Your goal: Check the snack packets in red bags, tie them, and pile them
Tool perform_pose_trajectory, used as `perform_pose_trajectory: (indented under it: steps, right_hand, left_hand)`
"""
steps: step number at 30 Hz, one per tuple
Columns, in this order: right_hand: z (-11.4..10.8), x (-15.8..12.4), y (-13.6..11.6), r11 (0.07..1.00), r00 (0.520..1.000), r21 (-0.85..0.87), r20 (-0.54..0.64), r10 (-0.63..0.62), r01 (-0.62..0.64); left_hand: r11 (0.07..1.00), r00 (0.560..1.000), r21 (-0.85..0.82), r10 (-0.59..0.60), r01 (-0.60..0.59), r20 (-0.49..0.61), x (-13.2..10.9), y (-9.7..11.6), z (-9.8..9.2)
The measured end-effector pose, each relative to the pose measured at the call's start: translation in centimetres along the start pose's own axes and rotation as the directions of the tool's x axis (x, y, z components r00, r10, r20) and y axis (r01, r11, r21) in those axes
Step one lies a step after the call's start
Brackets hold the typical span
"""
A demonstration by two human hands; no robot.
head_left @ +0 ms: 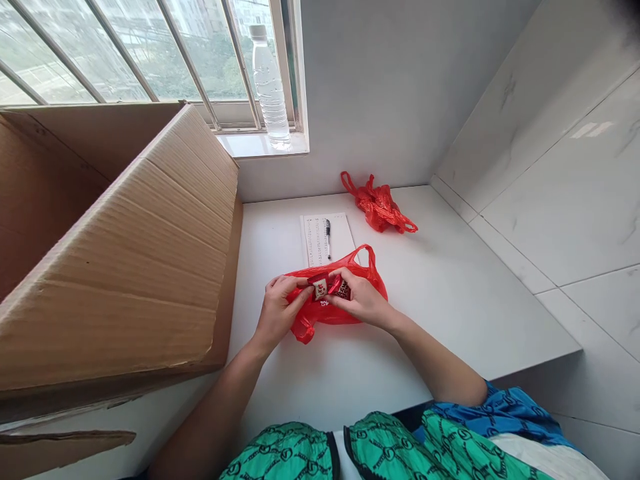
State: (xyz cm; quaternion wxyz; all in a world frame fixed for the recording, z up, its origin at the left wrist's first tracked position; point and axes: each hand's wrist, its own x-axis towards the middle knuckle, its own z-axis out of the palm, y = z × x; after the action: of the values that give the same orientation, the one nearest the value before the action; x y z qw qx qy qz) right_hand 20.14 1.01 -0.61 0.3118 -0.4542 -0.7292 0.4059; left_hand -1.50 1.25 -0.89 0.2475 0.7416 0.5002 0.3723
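Observation:
Over a red plastic bag (345, 318) on the white table, my left hand (281, 305) pinches a small red-and-white wrapped snack packet (320, 288) between thumb and fingers. Right beside it, my right hand (366, 301) is closed on a second small packet, dark red with light print (343, 289). The two packets are side by side and seem to touch. The bag lies spread beneath both hands, one handle loop standing up behind my right hand. White print on the bag is partly covered by the packets and fingers.
A large open cardboard box (145, 247) takes up the left side. Behind the bag lie a printed sheet or notebook (315, 241) and a black-and-clear pen (329, 239). Another crumpled red bag (380, 208) is near the wall. A water bottle (271, 93) stands on the windowsill.

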Motion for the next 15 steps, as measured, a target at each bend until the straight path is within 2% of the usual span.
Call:
perform_pose_trajectory:
  steps: [3,5,7,10,12,15]
  right_hand:
    - [0.4,0.1,0.0,0.993,0.999,0.116,0.033,0.032,-0.036]
    - [0.4,0.2,0.1,0.992,0.999,0.118,0.006,0.034,-0.034]
    - [0.1,0.3,0.3,0.999,0.996,0.036,-0.086,0.023,-0.019]
    - [-0.5,0.3,0.7,0.980,0.975,-0.196,-0.222,-0.022,-0.023]
    - [-0.7,0.3,0.9,0.945,0.977,-0.326,-0.212,-0.034,-0.038]
    - [-0.3,0.3,1.3,0.895,0.992,-0.444,-0.124,-0.021,-0.037]
  left_hand:
    - [0.997,0.999,-0.064,-0.035,0.038,0.035,-0.1,-0.2,0.3]
    - [0.999,0.997,-0.026,-0.024,0.026,0.076,-0.3,-0.4,0.5]
    - [0.997,0.994,0.075,0.001,-0.009,0.105,-0.4,-0.5,0.6]
    - [0.959,0.990,0.276,0.025,-0.064,0.142,-0.5,-0.4,1.0]
    - [0.921,0.984,0.380,0.016,-0.083,0.175,-0.6,-0.3,1.5]
    - [0.872,0.976,0.479,-0.007,-0.101,0.219,-0.9,-0.1,2.4]
